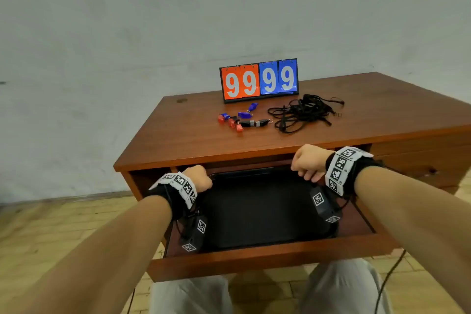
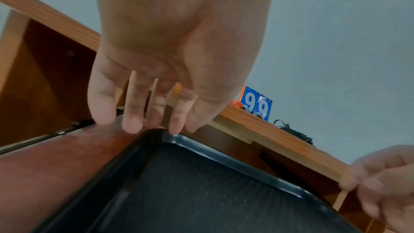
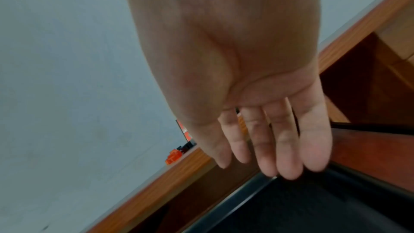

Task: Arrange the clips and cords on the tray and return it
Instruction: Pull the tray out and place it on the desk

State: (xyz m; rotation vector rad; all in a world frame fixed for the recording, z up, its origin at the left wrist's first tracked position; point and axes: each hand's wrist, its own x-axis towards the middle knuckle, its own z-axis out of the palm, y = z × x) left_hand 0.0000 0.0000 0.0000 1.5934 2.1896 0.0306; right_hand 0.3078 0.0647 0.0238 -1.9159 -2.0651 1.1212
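My left hand (image 1: pixel 197 178) hangs over the far left corner of the flat black plastic tray (image 1: pixel 257 214), fingers (image 2: pixel 132 112) straight and pointing down, held loosely apart; one fingertip appears to touch the tray's rim at the corner, and nothing is gripped. My right hand (image 1: pixel 309 162) hangs over the far right corner the same way, fingers (image 3: pixel 286 144) nearly straight and close together, tips at or just above the rim; I cannot tell whether they touch. Neither hand holds anything.

The tray lies flat in the pulled-out reddish wooden drawer (image 1: pixel 267 260) of the brown wooden desk (image 1: pixel 193 140), its far edge partly under the desk top.

Up on the desk, well beyond my hands, sits a small cluster of blue, red and black plastic clips (image 1: pixel 240 118), and just to its right a loose tangle of black cords (image 1: pixel 303 112). Behind them stands a flip scoreboard (image 1: pixel 259 80) showing 99 in orange and 99 in blue.

From the head view my hands read almost as fists, knuckles up; the wrist views show the fingers are actually extended. The left wrist view shows the tray's rounded corner and textured floor, which the head view leaves as a dark slab. Only the head view shows the whole layout of clips and cords; the wrist views catch slivers over the desk edge.
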